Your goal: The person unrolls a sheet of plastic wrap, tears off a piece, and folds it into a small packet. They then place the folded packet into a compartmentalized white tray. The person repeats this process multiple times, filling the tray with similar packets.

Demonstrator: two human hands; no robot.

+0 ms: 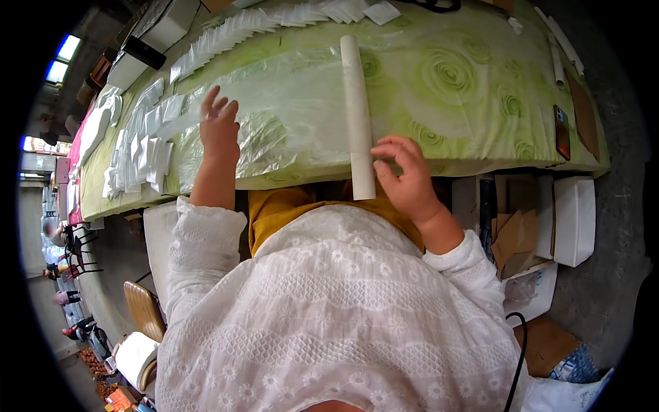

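A long white tube (356, 117) lies on the table, pointing away from me, its near end sticking out past the front edge. Clear plastic film (288, 110) spreads flat and wrinkled to the left of the tube. Above the film's left part is my left hand (221, 127), raised with its fingers apart; a translucent strip shows beside it, and I cannot tell whether they touch. My right hand (406, 175) is just right of the tube's near part, thumb and fingers loosely apart, fingertips at or close to its side. Nothing shows in its grasp.
A green rose-patterned cloth (453, 82) covers the table. Folded clear packets (141, 151) pile at the left, and a row of packets (240, 31) runs along the back. A phone (561, 130) lies near the right edge. Boxes (573, 220) stand below right; a chair (143, 309) is lower left.
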